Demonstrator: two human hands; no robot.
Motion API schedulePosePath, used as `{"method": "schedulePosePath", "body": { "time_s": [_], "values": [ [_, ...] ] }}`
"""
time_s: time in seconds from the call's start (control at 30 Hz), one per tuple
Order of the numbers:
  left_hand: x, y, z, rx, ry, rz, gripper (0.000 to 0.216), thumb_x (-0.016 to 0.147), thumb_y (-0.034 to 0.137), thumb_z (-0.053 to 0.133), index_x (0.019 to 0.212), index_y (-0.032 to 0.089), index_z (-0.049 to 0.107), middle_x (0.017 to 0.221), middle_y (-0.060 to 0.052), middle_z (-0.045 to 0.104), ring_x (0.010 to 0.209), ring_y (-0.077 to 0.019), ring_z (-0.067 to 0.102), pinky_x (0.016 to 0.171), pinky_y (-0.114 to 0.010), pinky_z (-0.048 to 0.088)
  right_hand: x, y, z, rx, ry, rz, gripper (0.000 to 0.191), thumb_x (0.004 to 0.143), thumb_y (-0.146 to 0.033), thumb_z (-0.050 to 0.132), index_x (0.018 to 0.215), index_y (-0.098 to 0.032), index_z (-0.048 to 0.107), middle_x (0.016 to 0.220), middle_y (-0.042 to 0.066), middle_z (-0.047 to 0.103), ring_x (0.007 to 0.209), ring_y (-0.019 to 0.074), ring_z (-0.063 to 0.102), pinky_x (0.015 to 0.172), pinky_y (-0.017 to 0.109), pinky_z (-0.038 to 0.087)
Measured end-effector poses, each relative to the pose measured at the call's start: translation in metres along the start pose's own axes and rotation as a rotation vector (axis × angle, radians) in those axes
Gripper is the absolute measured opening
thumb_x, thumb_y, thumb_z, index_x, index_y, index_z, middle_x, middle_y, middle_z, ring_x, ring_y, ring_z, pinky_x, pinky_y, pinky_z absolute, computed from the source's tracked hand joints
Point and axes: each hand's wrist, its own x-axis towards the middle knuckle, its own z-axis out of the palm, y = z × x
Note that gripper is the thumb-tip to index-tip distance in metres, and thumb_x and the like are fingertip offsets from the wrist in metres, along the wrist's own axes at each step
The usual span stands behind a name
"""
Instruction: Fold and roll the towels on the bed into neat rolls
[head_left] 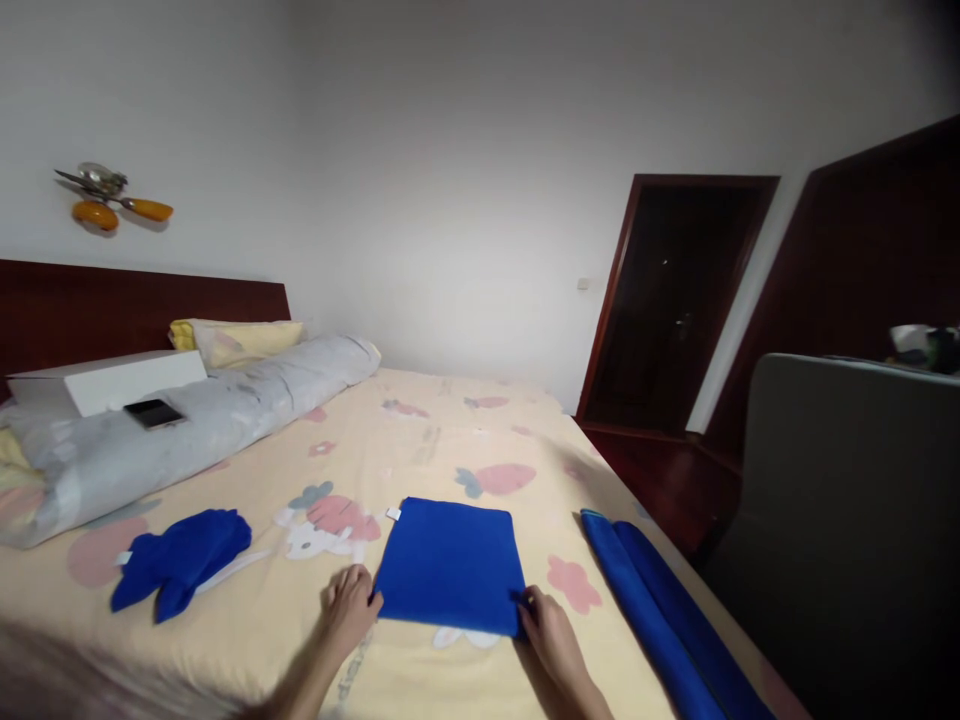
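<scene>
A blue square cloth (451,562) lies flat on the bed, with a small white tag at its far left corner. My left hand (352,605) is closed at the cloth's near left corner, fingers curled. At the near right corner, my right hand (547,630) pinches the edge between thumb and fingers. To the left lies a crumpled blue cloth (184,560), also with a white tag. Long folded blue fabric (660,620) stretches along the bed's right edge.
The bed has a cream patterned sheet (420,440). A rolled grey quilt (247,405) carries a white box (135,385) and a phone (154,413). Behind it is a yellow pillow (247,342). A dark chair back (847,500) stands right of the bed, near a dark door (675,300).
</scene>
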Motion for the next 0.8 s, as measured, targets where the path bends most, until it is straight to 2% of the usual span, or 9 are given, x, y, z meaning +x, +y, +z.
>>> {"method": "schedulePosePath", "body": {
  "time_s": [0.07,0.1,0.13,0.2,0.3,0.4,0.53,0.67,0.8],
  "values": [
    [-0.001,0.011,0.011,0.092,0.068,-0.036,0.029,0.084,0.019,0.043,0.102,0.020,0.066,0.112,-0.010,0.067,0.112,-0.0275,0.056,0.095,-0.045,0.040,0.000,-0.003,0.008,-0.150,0.127,-0.021,0.025,0.082,-0.026,0.042,0.089,-0.019,0.065,0.090,0.012,0.068,0.083,0.0269,0.064,0.078,0.040,0.050],
    [-0.003,0.018,0.018,0.103,0.103,-0.009,0.037,0.083,0.014,0.041,0.111,0.020,0.064,0.119,-0.010,0.065,0.116,-0.0268,0.054,0.098,-0.044,0.039,-0.001,-0.007,0.014,-0.207,0.201,-0.040,0.026,0.080,-0.024,0.044,0.092,-0.019,0.067,0.097,0.014,0.068,0.087,0.0282,0.064,0.081,0.042,0.050],
    [-0.006,0.026,0.027,0.091,0.131,0.047,0.046,0.083,0.009,0.038,0.120,0.020,0.061,0.128,-0.009,0.062,0.122,-0.0254,0.052,0.102,-0.043,0.038,-0.004,-0.014,0.022,-0.240,0.263,-0.074,0.030,0.077,-0.023,0.047,0.099,-0.018,0.067,0.106,0.016,0.067,0.092,0.0298,0.064,0.085,0.044,0.050],
    [-0.016,0.046,0.047,0.031,0.146,0.250,0.059,0.082,0.003,0.034,0.136,0.023,0.051,0.144,-0.006,0.051,0.133,-0.0217,0.044,0.109,-0.038,0.034,-0.009,-0.034,0.040,-0.248,0.306,-0.191,0.047,0.073,-0.022,0.051,0.119,-0.016,0.062,0.126,0.018,0.061,0.109,0.0324,0.060,0.095,0.046,0.047],
    [-0.032,0.076,0.071,-0.019,0.095,0.555,0.067,0.085,0.006,0.034,0.149,0.025,0.033,0.153,-0.003,0.039,0.142,-0.0199,0.033,0.115,-0.039,0.030,-0.017,-0.067,0.068,-0.202,0.130,-0.401,0.062,0.079,-0.020,0.048,0.141,-0.019,0.046,0.142,0.013,0.052,0.129,0.0299,0.049,0.104,0.047,0.042],
    [-0.040,0.085,0.078,-0.003,0.022,0.656,0.070,0.088,0.011,0.036,0.154,0.025,0.018,0.157,-0.004,0.031,0.145,-0.0209,0.027,0.117,-0.044,0.027,-0.022,-0.078,0.079,-0.181,-0.048,-0.464,0.059,0.091,-0.020,0.037,0.150,-0.025,0.030,0.150,0.007,0.041,0.137,0.0250,0.040,0.109,0.045,0.040],
    [-0.030,0.055,0.059,-0.022,-0.049,0.622,0.068,0.095,0.032,0.039,0.154,0.028,0.006,0.159,-0.003,0.021,0.145,-0.0222,0.025,0.116,-0.047,0.027,-0.026,-0.049,0.062,-0.211,-0.076,-0.411,0.053,0.098,-0.034,0.036,0.150,-0.027,0.028,0.151,0.007,0.037,0.139,0.0261,0.036,0.110,0.050,0.038],
    [-0.015,0.006,0.033,-0.027,-0.140,0.593,0.063,0.096,0.035,0.040,0.152,0.038,0.010,0.159,0.001,0.023,0.145,-0.0202,0.026,0.116,-0.046,0.026,-0.028,-0.008,0.035,-0.200,-0.083,-0.389,0.050,0.098,-0.033,0.038,0.148,-0.026,0.033,0.149,0.008,0.041,0.138,0.0246,0.038,0.111,0.046,0.038],
    [-0.007,-0.029,0.025,-0.070,-0.166,0.561,0.060,0.096,0.035,0.041,0.151,0.038,0.019,0.157,-0.001,0.031,0.143,-0.0205,0.031,0.114,-0.045,0.029,-0.031,0.021,0.021,-0.133,-0.053,-0.357,0.048,0.096,-0.028,0.040,0.144,-0.024,0.042,0.144,0.010,0.050,0.132,0.0246,0.047,0.107,0.044,0.044]
  ]
}}
